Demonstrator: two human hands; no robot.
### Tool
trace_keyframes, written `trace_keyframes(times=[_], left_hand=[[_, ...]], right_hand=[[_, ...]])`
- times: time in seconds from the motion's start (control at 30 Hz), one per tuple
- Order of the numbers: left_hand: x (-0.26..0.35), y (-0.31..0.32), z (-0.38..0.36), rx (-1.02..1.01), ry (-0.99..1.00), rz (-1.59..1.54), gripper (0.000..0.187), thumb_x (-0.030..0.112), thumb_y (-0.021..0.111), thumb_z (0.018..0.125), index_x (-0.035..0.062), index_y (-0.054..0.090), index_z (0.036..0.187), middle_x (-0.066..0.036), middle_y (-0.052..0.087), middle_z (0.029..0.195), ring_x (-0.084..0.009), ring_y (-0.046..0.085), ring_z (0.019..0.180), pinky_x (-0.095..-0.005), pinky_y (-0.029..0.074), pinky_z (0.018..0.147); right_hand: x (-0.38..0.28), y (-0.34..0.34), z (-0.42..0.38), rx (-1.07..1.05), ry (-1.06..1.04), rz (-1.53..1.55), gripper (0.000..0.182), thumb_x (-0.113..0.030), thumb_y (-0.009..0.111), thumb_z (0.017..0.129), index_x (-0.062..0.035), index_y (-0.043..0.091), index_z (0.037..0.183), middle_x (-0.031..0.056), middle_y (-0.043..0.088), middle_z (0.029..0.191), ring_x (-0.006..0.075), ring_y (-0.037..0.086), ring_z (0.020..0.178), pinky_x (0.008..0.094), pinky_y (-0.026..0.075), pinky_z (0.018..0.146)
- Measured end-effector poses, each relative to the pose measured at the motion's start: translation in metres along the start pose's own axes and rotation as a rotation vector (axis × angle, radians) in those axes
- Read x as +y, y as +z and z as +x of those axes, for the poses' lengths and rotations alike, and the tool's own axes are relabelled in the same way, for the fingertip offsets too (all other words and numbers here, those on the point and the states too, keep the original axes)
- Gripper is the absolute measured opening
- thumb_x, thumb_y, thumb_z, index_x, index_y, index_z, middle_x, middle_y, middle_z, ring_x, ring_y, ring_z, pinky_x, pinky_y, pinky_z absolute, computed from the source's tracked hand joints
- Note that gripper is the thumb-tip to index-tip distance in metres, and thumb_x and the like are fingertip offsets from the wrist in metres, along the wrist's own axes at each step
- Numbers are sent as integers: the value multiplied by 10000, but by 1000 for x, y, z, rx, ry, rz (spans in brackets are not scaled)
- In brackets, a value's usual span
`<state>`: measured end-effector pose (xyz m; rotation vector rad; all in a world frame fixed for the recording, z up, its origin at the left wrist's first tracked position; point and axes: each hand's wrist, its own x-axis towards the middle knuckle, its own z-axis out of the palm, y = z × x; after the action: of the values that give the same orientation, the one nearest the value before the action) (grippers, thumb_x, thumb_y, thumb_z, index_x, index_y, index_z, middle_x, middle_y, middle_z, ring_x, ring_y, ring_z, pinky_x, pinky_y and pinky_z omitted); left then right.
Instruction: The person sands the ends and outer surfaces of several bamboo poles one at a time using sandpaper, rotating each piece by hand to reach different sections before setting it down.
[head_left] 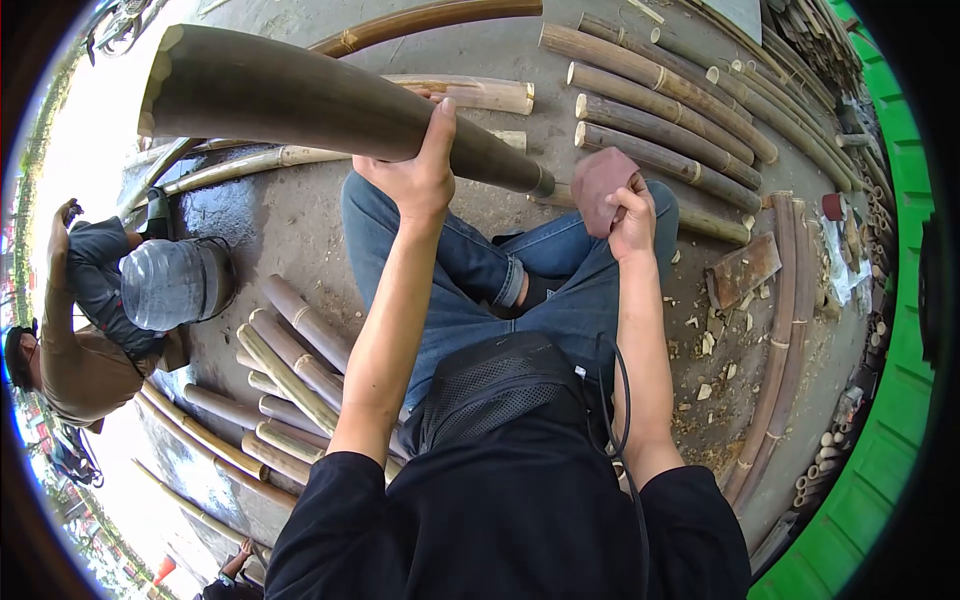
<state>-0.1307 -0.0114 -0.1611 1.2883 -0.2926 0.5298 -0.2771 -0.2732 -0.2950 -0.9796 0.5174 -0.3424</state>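
Note:
My left hand (pixel 415 182) is closed around a thick, dark bamboo pole (pixel 290 100), gripping it from below with the thumb over its near side. The pole slants across in front of me: its wide, pale-rimmed end is at the upper left and its narrower end is near my right knee. A creased, reddish-brown sheet of sandpaper (pixel 602 190) is pinched in my right hand (pixel 632 222), just right of the pole's narrow end. A small gap shows between the sheet and the pole. My crossed legs lie beneath both hands.
Cut bamboo poles (pixel 665 130) lie in rows at the upper right, and shorter pieces (pixel 300 350) sit at the left. A rusty metal blade (pixel 745 270) rests among wood chips at the right. Another person (pixel 90 340) works at the left beside a clear plastic water jug (pixel 165 285).

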Motion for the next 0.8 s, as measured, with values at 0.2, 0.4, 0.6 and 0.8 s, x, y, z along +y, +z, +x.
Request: trace_keyframes(times=[0.2, 0.4, 0.6, 0.8], left_hand=[[-7, -11, 4, 91, -23, 19, 231, 60, 834, 790, -5, 683, 953, -90, 724, 937, -160, 677, 842, -311, 538, 831], [-13, -6, 3, 241, -56, 38, 200, 46, 807, 821, -25, 677, 956, -111, 712, 966, -180, 670, 884, -335, 544, 845], [-47, -40, 6, 338, -81, -3, 246, 48, 781, 827, -54, 662, 1017, -110, 696, 985, -190, 655, 873, -341, 546, 834], [-55, -62, 9, 628, -265, -39, 358, 73, 777, 827, -56, 624, 1124, -113, 669, 1063, -205, 656, 906, -373, 577, 815]], right_hand=[[36, 36, 37, 194, -411, -530, 285, 15, 547, 846, 12, 620, 1121, 128, 689, 1013, 201, 660, 926, 338, 529, 855], [110, 59, 40, -315, -434, -980, 454, -175, 548, 922, -40, 603, 1352, 134, 668, 1179, 230, 595, 1161, 351, 435, 1033], [98, 60, 39, -368, 32, -684, 659, -502, 574, 965, -48, 540, 1441, 186, 564, 1433, 393, 512, 1312, 445, 361, 1150], [127, 53, 27, -354, -437, -1224, 873, -216, 811, 792, -70, 422, 1560, 191, 434, 1587, 426, 358, 1484, 488, 298, 1232]])
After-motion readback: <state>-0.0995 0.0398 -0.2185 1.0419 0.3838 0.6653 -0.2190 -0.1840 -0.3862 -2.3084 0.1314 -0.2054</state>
